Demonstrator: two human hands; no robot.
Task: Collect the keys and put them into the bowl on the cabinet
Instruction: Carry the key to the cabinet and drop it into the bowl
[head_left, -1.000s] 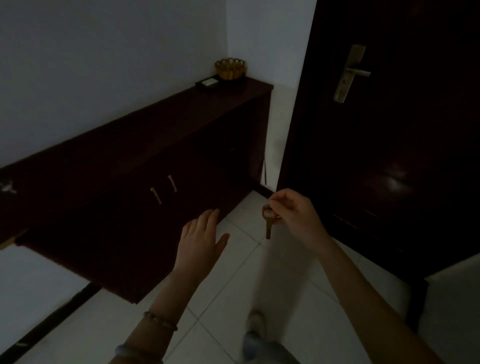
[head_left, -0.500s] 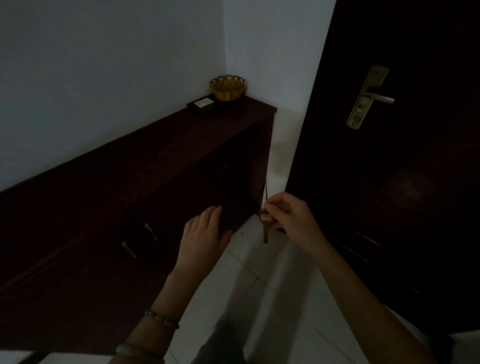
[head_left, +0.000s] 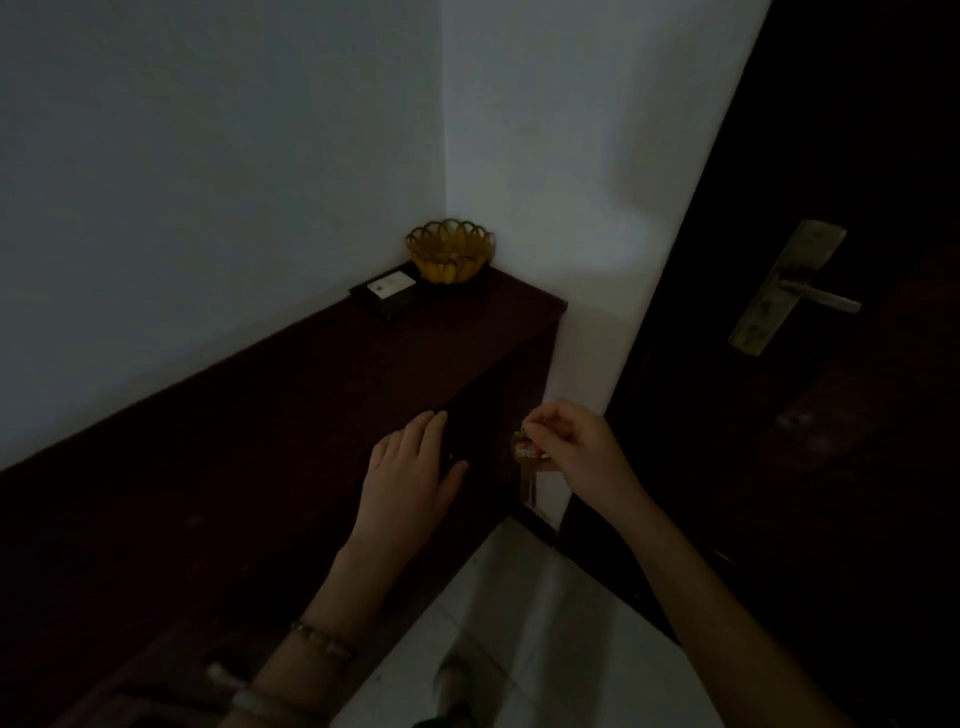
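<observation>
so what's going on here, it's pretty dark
A person stands by a long dark wooden cabinet next to a dark door. Their right hand pinches a small bunch of brass-coloured keys, which hangs down from the grip, off to the side of the cabinet's end. The left hand is open and empty, held over the cabinet's near edge. The yellow scalloped bowl sits at the cabinet's far corner beside a small black box; the keys are not in it yet.

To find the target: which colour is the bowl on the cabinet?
Amber yellow bowl, scalloped rim; head view.
</observation>
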